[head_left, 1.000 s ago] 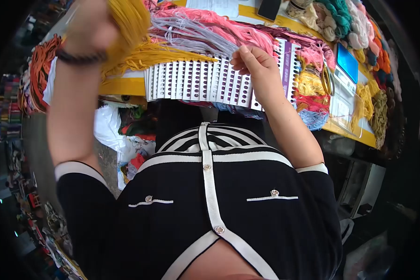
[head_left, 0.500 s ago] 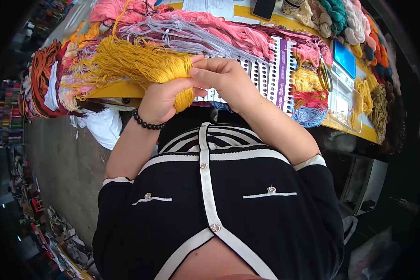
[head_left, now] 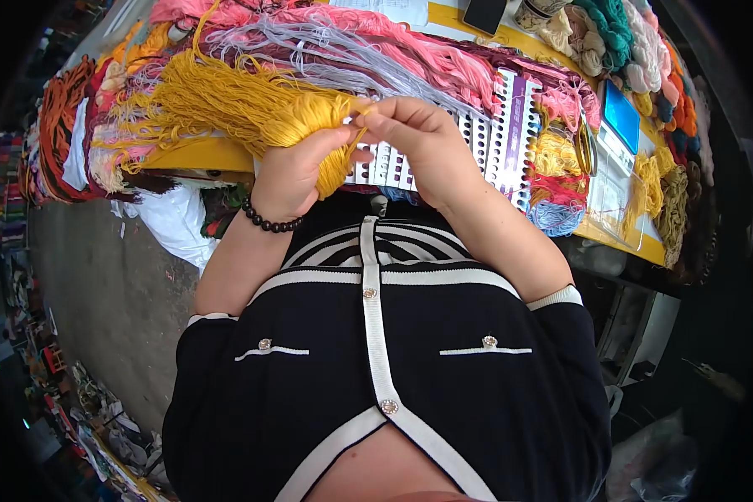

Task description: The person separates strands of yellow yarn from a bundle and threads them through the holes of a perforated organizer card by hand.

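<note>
A thick bundle of golden-yellow thread [head_left: 226, 100] lies across the table edge, its loose strands spreading to the left. My left hand [head_left: 297, 167], with a black bead bracelet on the wrist, is wrapped round the bundle's folded right end. The thumb lies on top and the fingers are partly hidden beneath. At the upper right of that end, my right hand [head_left: 422, 138] pinches a few yellow strands between thumb and fingertips. White cards with punched holes [head_left: 475, 138] lie under and beside my right hand.
Pink thread [head_left: 443, 63] and lilac thread [head_left: 309, 63] lie behind the bundle. To the right are scissors [head_left: 586, 151], a blue-screened device [head_left: 622, 117] and a clear plastic tray [head_left: 615, 209]. A black phone [head_left: 484, 15] is at the back. White plastic [head_left: 176, 222] hangs below the table's left side.
My right hand has drawn slightly right, pulling strands off the top of the yellow bundle. My left hand keeps its grip. The view has shifted a little.
</note>
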A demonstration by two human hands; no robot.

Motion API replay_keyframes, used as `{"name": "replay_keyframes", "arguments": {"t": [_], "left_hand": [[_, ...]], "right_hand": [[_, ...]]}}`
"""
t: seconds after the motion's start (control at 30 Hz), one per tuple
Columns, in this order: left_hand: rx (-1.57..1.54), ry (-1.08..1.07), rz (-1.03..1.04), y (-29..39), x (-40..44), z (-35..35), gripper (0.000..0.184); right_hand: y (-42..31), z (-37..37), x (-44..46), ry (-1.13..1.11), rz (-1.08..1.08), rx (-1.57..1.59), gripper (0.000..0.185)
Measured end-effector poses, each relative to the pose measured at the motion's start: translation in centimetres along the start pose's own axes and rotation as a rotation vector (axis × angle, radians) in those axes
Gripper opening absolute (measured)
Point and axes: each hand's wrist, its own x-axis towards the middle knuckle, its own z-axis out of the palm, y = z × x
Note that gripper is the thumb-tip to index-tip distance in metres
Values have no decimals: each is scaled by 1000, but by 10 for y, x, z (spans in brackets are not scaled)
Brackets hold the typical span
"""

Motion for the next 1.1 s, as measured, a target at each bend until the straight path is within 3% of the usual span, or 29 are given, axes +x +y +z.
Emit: {"name": "replay_keyframes", "arguments": {"t": [0.07,0.13,0.17,0.23,0.37,0.53,0.73,0.93,1.1], "left_hand": [[18,39,95,-1,4,-5,39],[-37,-25,59,2,5,-14,39],[-89,-86,22,3,5,-17,40],[-35,-103,42,-1,6,-11,40],[48,-140,58,-10,6,-4,43],[85,-83,66,-9,3,-6,44],[58,17,-35,-2,2,-4,39],[114,36,22,-10,4,-2,38],[67,52,20,-13,5,0,38]], "right_hand": [[-2,-8,5,-35,-38,70,20],[-7,-14,8,0,110,470,19],[-8,-13,8,1,110,468,19],[-8,-5,6,23,136,87,16],[-3,7,7,47,120,-77,17],[-1,6,7,-14,102,-1,15],[-6,12,3,83,59,47,14],[-3,2,4,45,66,-185,13],[-5,6,2,29,47,-26,13]]}}
